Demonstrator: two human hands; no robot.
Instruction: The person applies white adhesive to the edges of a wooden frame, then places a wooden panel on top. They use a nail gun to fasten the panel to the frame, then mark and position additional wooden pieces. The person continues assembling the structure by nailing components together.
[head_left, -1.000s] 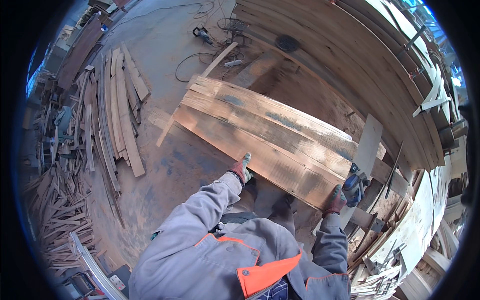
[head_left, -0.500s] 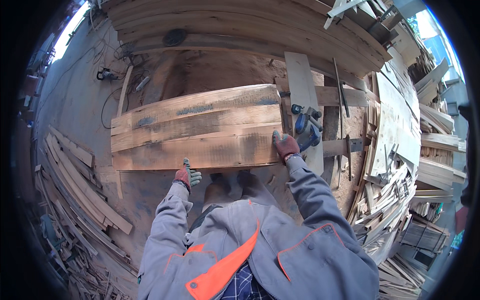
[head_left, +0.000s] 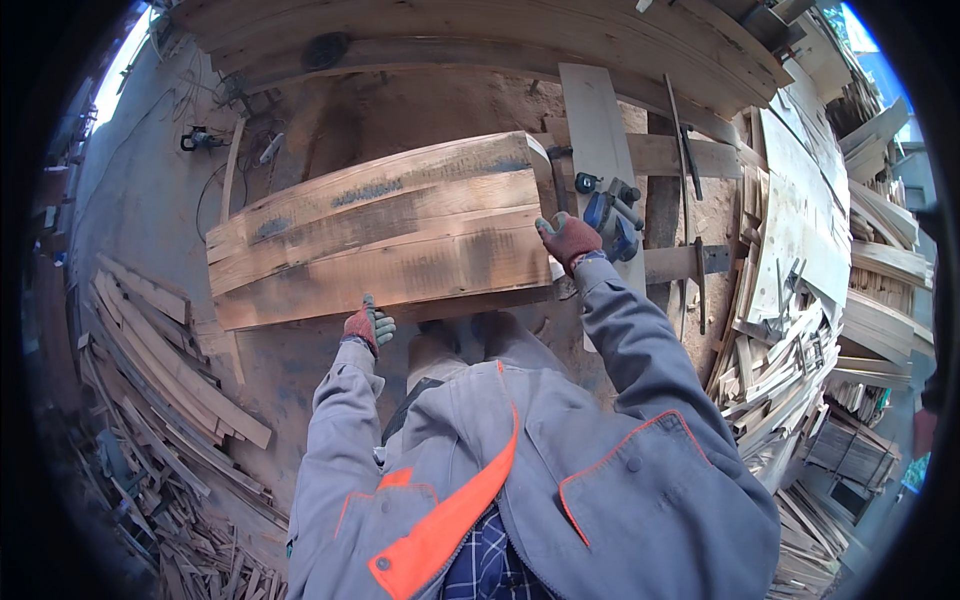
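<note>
Long timber stack (head_left: 500, 30) lies beyond the blue planer (head_left: 610, 225). Plank panel (head_left: 380, 235) is just left of the planer, its right end looks slightly raised. Pale board (head_left: 597, 110) runs under the planer. My right hand (head_left: 572, 243) is between panel and planer, clasping the panel's end, thumb on top, fingers hidden. My left hand (head_left: 368, 328), well left of the planer, is spread, thumb at the near edge, gripping nothing. For a balanced hold I'd hook the left fingers under that edge, clear of the planer

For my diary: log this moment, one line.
left hand: open at panel edge | right hand: holds panel's right end | blue tool: further right
</note>
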